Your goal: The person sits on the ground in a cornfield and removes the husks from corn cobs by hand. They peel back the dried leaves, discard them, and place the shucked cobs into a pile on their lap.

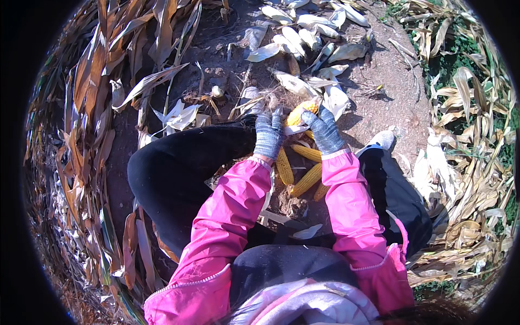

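A yellow corn cob [301, 112] with some pale husk [295, 130] at its lower end lies between my gloved hands. My right hand [323, 126], in a grey knit glove, grips its right side. My left hand [269, 132], gloved alike, is beside the cob's left end; its fingers are bunched near brownish silk, and whether they hold husk is unclear. Below the hands, several husked yellow cobs [307, 179] lie on the ground between my legs, partly behind my right sleeve.
Several ears in pale husks [293, 42] lie on the bare soil ahead. Dry corn stalks and leaves [91, 77] line the left. More dry husks and leaves [467, 203] pile up on the right over green plants. My shoes [382, 140] and bent legs flank the cobs.
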The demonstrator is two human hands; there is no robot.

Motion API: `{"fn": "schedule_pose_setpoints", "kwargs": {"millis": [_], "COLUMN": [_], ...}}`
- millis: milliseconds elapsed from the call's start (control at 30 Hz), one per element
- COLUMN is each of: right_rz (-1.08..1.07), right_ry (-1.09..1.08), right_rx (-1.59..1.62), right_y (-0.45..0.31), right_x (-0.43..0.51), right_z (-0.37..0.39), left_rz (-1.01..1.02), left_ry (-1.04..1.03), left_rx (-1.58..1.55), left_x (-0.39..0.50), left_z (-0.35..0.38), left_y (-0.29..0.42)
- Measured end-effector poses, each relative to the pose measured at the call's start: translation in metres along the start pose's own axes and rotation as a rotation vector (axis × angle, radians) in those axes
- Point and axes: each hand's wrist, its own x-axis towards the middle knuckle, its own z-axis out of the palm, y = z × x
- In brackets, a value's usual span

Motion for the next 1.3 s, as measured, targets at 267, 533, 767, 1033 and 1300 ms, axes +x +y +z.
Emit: {"fn": "schedule_pose_setpoints", "kwargs": {"millis": [267, 533, 767, 1033, 1300], "right_rz": [0.123, 0.102, 0.172, 0.295, 0.181], "right_ry": [0.323, 0.151, 0.123, 0.45, 0.634], "right_rx": [0.434, 0.353, 0.182, 0.555, -0.827], "right_y": [0.001, 0.0, -0.003, 0.068, 0.101], "right_x": [0.011, 0.001, -0.013, 0.0, 0.028], "right_z": [-0.025, 0.01, 0.022, -0.046, -0.122], "left_rz": [-0.099, 0.533, -0.325, -0.265, -0.037], "left_ry": [-0.077, -0.262, -0.034, -0.098, 0.005], "left_rx": [-0.57, 0.167, -0.452, -1.346, -1.692], "left_x": [0.012, -0.005, -0.002, 0.032, 0.088], "left_z": [-0.016, 0.004, -0.002, -0.05, -0.13], "left_y": [0.048, 0.063, 0.054, 0.11, 0.123]}}
